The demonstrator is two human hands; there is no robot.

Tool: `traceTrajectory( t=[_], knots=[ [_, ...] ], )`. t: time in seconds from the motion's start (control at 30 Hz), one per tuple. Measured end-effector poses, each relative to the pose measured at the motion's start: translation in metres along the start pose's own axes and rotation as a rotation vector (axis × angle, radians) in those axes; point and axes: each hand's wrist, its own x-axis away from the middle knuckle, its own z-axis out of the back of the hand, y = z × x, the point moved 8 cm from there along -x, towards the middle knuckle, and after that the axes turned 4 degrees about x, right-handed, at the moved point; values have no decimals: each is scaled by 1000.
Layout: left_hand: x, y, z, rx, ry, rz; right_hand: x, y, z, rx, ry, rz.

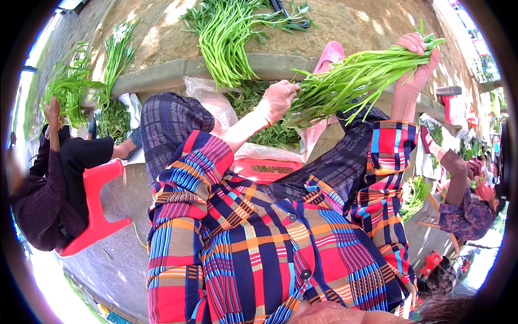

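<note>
My right hand [420, 58] is raised at the upper right and wrapped round a thick bunch of long green vegetable stems [361, 75]. The cut ends stick out past its fingers, and the leafy ends droop toward the middle. My left hand [279, 101] is closed in a pinch at those leafy ends, its fingertips against the leaves. Exactly how many leaves it grips is hidden. Beneath both hands, loose dark green leaves [275, 132] lie on a white plastic sheet [213, 100] between my knees.
A pile of green stems [224, 48] lies on the kerb [162, 75] ahead. Behind the leaves is a red plastic stool [264, 168]. At left a person on a red stool [97, 200] handles greens [70, 86]; another person [464, 216] sits at right. A pink shoe [332, 53] shows near the bunch.
</note>
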Motion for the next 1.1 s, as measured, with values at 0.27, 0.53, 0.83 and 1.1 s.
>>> traceTrajectory(
  t=[0.27, 0.53, 0.83, 1.1],
  knots=[
    [5, -22, 0, 234, 8, 242, 0, 0, 1, 11, 3, 12],
    [35, -89, 0, 37, -269, 588, 3, -7, -3, -12, -32, 60],
    [23, -46, 5, -337, -248, 332, 3, -4, -1, -19, -23, 27],
    [6, -12, -2, -26, -35, 103, 0, 2, -2, -33, -29, 12]
  ],
)
